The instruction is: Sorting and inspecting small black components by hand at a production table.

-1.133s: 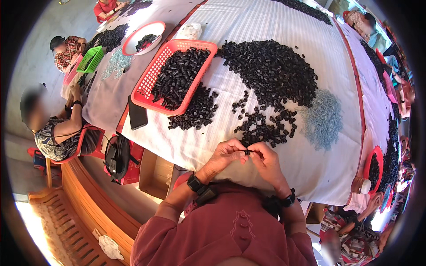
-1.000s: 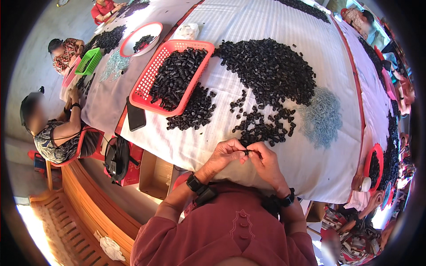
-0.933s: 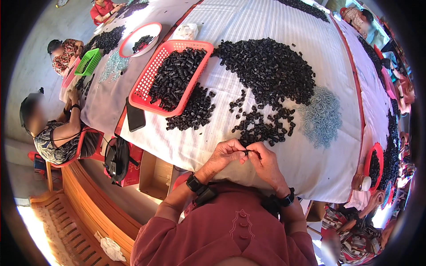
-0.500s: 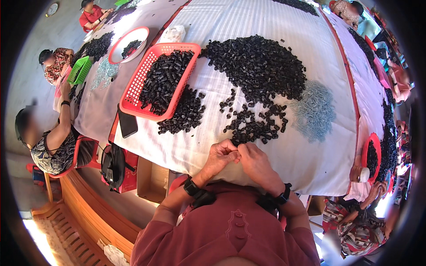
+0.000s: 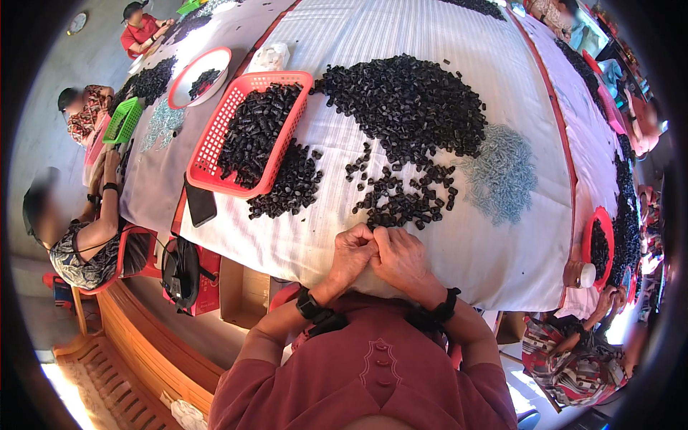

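My left hand (image 5: 352,255) and my right hand (image 5: 400,258) meet over the table's near edge, fingers curled and pressed together. Whatever small piece they pinch is hidden between the fingertips. Just beyond them lies a loose scatter of small black plastic parts (image 5: 405,199). Behind that spreads a larger heap of black parts (image 5: 412,107). To its right is a pile of small clear-bluish pieces (image 5: 499,175). On the left, a red plastic basket (image 5: 203,154) holds more black parts, and a smaller black pile (image 5: 295,188) sits against its right side.
A dark phone (image 5: 200,206) lies by the basket's near corner. Behind it are a white bag (image 5: 269,57) and a red-rimmed basin (image 5: 180,87). A lidded jar (image 5: 579,274) stands at the right edge. Other people sit along neighbouring tables. A wooden bench (image 5: 143,344) is at lower left.
My right hand has turned slightly and shifted left, closer against my left hand. The whole view has moved a little. The piles and basket look the same.
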`<action>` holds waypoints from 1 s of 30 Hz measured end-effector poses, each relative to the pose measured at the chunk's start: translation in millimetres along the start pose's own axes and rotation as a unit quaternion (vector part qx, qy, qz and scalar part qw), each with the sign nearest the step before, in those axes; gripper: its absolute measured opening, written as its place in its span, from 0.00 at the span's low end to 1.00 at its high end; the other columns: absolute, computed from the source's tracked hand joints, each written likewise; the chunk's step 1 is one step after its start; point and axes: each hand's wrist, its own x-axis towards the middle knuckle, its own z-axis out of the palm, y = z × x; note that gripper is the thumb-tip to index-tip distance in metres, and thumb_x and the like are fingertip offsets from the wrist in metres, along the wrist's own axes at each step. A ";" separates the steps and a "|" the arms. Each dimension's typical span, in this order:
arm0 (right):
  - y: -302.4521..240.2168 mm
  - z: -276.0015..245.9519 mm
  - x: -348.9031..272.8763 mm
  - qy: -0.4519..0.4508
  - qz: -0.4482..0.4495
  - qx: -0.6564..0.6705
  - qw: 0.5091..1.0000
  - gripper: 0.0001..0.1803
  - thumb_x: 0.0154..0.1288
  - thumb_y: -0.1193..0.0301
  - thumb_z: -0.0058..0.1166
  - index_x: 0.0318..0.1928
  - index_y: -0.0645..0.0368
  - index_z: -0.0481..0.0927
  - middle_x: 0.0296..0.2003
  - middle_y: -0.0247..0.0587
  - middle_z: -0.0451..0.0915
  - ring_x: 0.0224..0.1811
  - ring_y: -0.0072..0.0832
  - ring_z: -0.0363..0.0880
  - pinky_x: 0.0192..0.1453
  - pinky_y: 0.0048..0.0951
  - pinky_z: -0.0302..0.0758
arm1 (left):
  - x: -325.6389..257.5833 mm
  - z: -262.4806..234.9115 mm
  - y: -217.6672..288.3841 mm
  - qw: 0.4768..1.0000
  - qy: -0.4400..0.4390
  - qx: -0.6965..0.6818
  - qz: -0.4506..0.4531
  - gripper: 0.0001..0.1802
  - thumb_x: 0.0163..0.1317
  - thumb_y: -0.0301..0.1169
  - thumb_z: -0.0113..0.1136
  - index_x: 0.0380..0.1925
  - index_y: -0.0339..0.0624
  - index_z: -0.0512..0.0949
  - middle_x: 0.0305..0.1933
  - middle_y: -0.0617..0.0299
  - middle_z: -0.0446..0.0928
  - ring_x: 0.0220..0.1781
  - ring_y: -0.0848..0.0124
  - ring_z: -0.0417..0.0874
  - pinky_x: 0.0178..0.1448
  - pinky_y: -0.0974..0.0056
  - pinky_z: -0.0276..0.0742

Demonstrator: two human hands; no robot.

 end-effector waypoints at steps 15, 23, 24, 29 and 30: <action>6.0 14.4 0.9 0.009 0.012 0.051 0.999 0.13 0.43 0.76 0.55 0.32 0.55 0.69 0.24 0.38 0.72 0.27 0.36 0.75 0.29 0.35 0.72 | 5.9 2.0 -8.8 0.997 0.054 0.039 0.024 0.08 0.53 0.16 0.55 0.20 0.38 0.71 0.21 0.69 0.73 0.23 0.84 0.70 0.26 0.76 0.68; 70.6 -32.6 4.3 0.010 0.247 0.251 0.936 0.04 0.56 0.73 0.54 0.30 0.59 0.73 0.28 0.44 0.74 0.31 0.42 0.75 0.33 0.39 0.71 | 5.3 -3.1 13.3 0.997 0.017 -0.027 -0.076 0.04 0.60 0.23 0.57 0.27 0.37 0.74 0.24 0.60 0.79 0.24 0.77 0.78 0.28 0.73 0.77; 94.5 -37.1 1.8 0.051 0.225 0.135 0.964 0.03 0.57 0.74 0.53 0.30 0.59 0.73 0.29 0.45 0.74 0.31 0.43 0.76 0.34 0.40 0.71 | 4.8 -7.3 15.3 0.997 0.017 -0.026 -0.075 0.04 0.60 0.23 0.57 0.27 0.37 0.74 0.24 0.60 0.79 0.24 0.77 0.78 0.28 0.73 0.77; 149.7 -42.1 5.1 0.041 0.273 -0.121 0.953 0.04 0.56 0.76 0.52 0.32 0.62 0.72 0.33 0.49 0.73 0.35 0.45 0.77 0.36 0.41 0.73 | 7.8 -13.6 25.2 0.999 -0.003 -0.006 -0.047 0.04 0.60 0.24 0.57 0.27 0.38 0.74 0.23 0.61 0.78 0.21 0.78 0.76 0.27 0.73 0.76; 152.9 -36.4 6.3 0.027 0.278 -0.156 0.948 0.05 0.56 0.77 0.52 0.33 0.63 0.72 0.34 0.50 0.73 0.36 0.46 0.76 0.37 0.42 0.74 | 7.3 -15.2 29.2 0.999 0.001 -0.005 -0.044 0.04 0.60 0.24 0.57 0.27 0.38 0.74 0.23 0.61 0.78 0.21 0.78 0.76 0.27 0.73 0.76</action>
